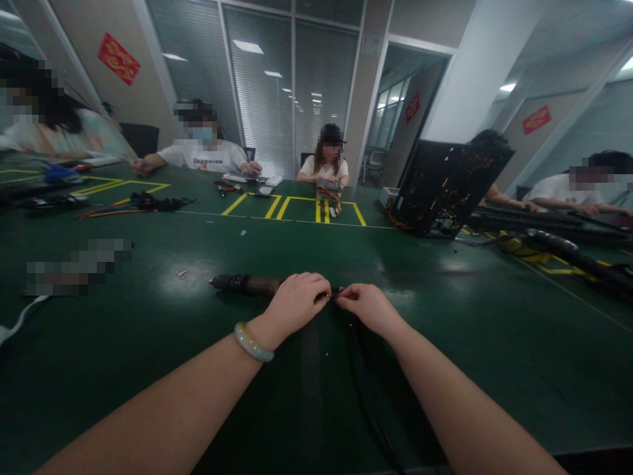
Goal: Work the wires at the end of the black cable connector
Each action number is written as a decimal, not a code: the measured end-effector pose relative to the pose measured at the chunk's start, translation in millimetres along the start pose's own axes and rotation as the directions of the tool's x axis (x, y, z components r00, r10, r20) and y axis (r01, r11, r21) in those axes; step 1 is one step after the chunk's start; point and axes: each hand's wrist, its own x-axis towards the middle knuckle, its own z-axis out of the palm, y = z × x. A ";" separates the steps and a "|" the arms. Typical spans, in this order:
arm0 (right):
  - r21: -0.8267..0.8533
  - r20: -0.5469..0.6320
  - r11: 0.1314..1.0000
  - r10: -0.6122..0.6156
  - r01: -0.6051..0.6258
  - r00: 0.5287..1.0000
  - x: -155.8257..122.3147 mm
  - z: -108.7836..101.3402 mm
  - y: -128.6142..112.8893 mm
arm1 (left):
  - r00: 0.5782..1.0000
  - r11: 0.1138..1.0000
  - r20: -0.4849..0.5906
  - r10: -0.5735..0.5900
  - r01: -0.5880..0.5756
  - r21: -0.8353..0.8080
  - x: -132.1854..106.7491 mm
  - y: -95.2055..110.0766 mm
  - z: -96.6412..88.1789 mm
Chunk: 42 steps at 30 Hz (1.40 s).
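Upper left: red sign (119,59), gold characters illegible; white shirt (208,156), dark lettering too blurred to read. Frame centre: electric screwdriver (247,284) over green worktop (163,349), long axis near-horizontal, tip pointing left. Left hand (298,299) palm-down, fingers clamped on tool's rear. Right hand (370,307): fingers pinched together on end of dark cable (364,386) running to bottom edge.

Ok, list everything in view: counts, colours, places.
Electric screwdriver: one, black-brown, centre
Cable: one, black, lower centre
Cord: one, white, left
Blurred item: one, greyish, left
Table: one, green, throughout
Tape markings: several, yellow, far table
Wire bundles: several, mostly black, both sides
Computer case: one, black, right of centre
Small items: several, mixed colours, far side, unclear
Co-workers: five, mostly pale tops, far side
Posters: three, red, walls
Pillar: one, white, right
Bangle: one, pale green, left wrist
Left hand: one, bare, at screwdriver
Right hand: one, bare, centre
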 end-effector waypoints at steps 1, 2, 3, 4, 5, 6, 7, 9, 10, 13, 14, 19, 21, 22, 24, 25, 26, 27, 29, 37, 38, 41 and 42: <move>0.002 -0.016 1.000 -0.010 0.010 1.000 -0.2 1.1 -0.8 | 1.000 1.000 -0.002 0.001 -0.001 -0.004 0.0 -0.7 0.7; 0.003 -0.033 1.000 -0.028 0.028 0.999 -0.2 2.4 -1.6 | 1.000 1.000 -0.005 0.003 -0.003 -0.008 0.0 -1.6 1.4; 0.000 -0.049 0.999 -0.050 0.050 0.998 -0.1 4.0 -2.5 | 1.000 1.000 -0.007 0.007 -0.007 -0.010 0.1 -2.6 2.2; -0.007 -0.062 0.997 -0.074 0.074 0.995 0.2 5.6 -3.3 | 1.000 1.000 -0.010 0.011 -0.011 -0.011 0.2 -3.6 2.9; -0.016 -0.074 0.995 -0.097 0.096 0.993 0.6 7.1 -4.0 | 1.000 1.000 -0.010 0.017 -0.017 -0.011 0.2 -4.4 3.4; -0.025 -0.084 0.993 -0.116 0.115 0.990 1.1 8.4 -4.5 | 1.000 1.000 -0.008 0.022 -0.022 -0.012 0.2 -5.1 3.6; -0.031 -0.089 0.991 -0.129 0.126 0.988 1.6 9.2 -4.7 | 1.000 1.000 -0.006 0.026 -0.026 -0.012 0.1 -5.5 3.6; -0.032 -0.083 0.991 -0.129 0.127 0.988 2.6 9.6 -4.4 | 1.000 0.999 0.001 0.031 -0.031 -0.015 -0.4 -5.7 3.0; -0.030 -0.074 0.993 -0.119 0.117 0.990 2.9 9.3 -4.0 | 0.999 0.999 0.005 0.034 -0.034 -0.018 -0.6 -5.5 2.5; -0.014 -0.031 0.998 -0.069 0.068 0.997 2.5 7.0 -2.2 | 0.999 0.999 0.014 0.040 -0.040 -0.024 -1.2 -5.1 0.8; -0.005 -0.015 0.999 -0.054 0.054 0.998 2.1 6.4 -1.8 | 0.999 0.999 0.015 0.041 -0.040 -0.027 -1.2 -5.1 0.3; 0.018 0.004 0.999 -0.029 0.029 1.000 0.3 5.7 -2.8 | 0.998 0.997 0.018 0.064 -0.063 -0.053 -0.8 -7.1 -1.2; 0.010 -0.009 1.000 -0.028 0.028 1.000 0.0 6.0 -3.5 | 0.997 0.995 0.021 0.077 -0.076 -0.061 -0.7 -8.3 -1.6; 0.007 -0.011 1.000 -0.028 0.028 1.000 -0.2 6.1 -3.6 | 0.996 0.995 0.023 0.082 -0.080 -0.064 -0.8 -8.9 -1.8; 0.006 -0.008 0.999 -0.033 0.033 0.999 -0.6 5.8 -3.8 | 0.995 0.993 0.031 0.093 -0.090 -0.074 -1.0 -9.8 -2.3; 0.007 -0.006 0.999 -0.038 0.038 0.999 -0.7 5.4 -3.8 | 0.994 0.992 0.035 0.099 -0.096 -0.080 -1.1 -10.2 -2.6; 0.007 -0.002 0.999 -0.043 0.043 0.999 -0.7 5.0 -3.8 | 0.994 0.991 0.039 0.103 -0.099 -0.086 -1.4 -10.5 -2.8; 0.009 0.003 0.999 -0.047 0.047 0.999 -0.6 4.5 -3.9 | 0.994 0.991 0.041 0.105 -0.101 -0.090 -1.6 -10.7 -2.9; 0.014 0.013 0.999 -0.051 0.051 0.999 0.0 3.6 -3.8 | 0.994 0.991 0.043 0.099 -0.094 -0.092 -2.3 -10.8 -2.9; 0.006 0.023 0.998 -0.063 0.063 0.998 2.4 3.2 0.1 | 0.999 0.998 0.028 0.040 -0.038 -0.060 -3.8 -7.1 -3.3; 0.006 0.030 0.998 -0.056 0.056 0.998 2.1 3.2 0.2 | 0.999 0.997 0.028 0.042 -0.040 -0.062 -3.8 -6.7 -3.8; -0.008 0.039 0.998 -0.062 0.063 0.997 1.2 2.4 -0.9 | 0.998 0.997 0.032 0.049 -0.046 -0.070 -4.0 -6.0 -5.2; -0.022 0.027 0.996 -0.083 0.084 0.996 1.0 1.9 -1.6 | 0.998 0.996 0.034 0.050 -0.048 -0.072 -4.2 -5.8 -5.4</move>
